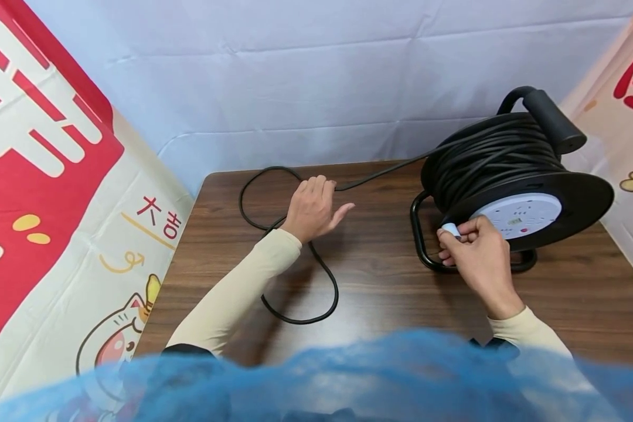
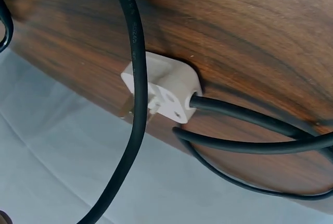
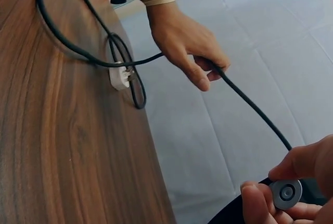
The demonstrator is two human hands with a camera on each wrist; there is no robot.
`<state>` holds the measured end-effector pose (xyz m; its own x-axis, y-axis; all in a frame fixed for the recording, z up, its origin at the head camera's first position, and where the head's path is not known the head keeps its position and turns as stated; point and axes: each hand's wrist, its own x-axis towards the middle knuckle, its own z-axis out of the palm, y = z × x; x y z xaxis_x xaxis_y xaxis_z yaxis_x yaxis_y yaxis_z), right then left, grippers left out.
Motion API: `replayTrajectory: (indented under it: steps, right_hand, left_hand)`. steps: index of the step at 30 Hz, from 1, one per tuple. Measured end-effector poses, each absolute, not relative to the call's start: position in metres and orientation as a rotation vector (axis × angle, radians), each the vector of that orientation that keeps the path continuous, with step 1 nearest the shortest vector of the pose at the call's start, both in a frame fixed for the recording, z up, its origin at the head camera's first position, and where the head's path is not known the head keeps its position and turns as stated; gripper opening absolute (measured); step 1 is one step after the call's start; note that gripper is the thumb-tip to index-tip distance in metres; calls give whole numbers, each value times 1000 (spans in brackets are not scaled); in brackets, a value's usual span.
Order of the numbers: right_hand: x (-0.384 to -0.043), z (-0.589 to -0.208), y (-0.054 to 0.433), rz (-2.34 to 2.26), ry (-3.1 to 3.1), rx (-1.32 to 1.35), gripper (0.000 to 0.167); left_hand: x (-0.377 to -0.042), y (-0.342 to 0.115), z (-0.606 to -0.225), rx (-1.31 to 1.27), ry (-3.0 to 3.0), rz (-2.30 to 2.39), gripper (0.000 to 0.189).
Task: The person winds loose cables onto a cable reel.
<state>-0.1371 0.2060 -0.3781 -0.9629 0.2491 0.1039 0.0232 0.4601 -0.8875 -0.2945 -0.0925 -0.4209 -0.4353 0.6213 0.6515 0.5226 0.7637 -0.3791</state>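
A black cable reel (image 1: 585, 202) stands at the right of the wooden table, wound with black cable and fitted with a white socket panel (image 1: 540, 205). My right hand (image 1: 482, 255) pinches the small white knob (image 1: 450, 229) on the reel's side; its grey round end (image 3: 286, 194) shows in the right wrist view. A loose length of cable (image 1: 385, 172) runs from the reel to my left hand (image 1: 313, 208). In the right wrist view the left fingers curl round it, with the thumb apart. A white plug (image 2: 169, 81) lies on the table by the cable's loops.
Cable loops (image 1: 336, 293) lie on the wooden table (image 1: 380, 281) below and left of the left hand. A pale cloth wall (image 1: 295, 88) rises behind the table, with printed panels at both sides. The reel has a black carrying handle (image 1: 554, 120) and a tubular stand (image 1: 418, 234).
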Motion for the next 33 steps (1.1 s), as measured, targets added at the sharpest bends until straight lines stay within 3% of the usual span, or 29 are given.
replayTrajectory:
  steps: [15,33]
  right_hand:
    - [-143,-354,207,1659,-2386,-232,23]
    - [-138,-352,211,1511,-2489,-197,30]
  left_hand:
    - [-293,-92,-420,-847,-2155,7,62]
    - [-296,-95,-405,-963,-2092,44,60]
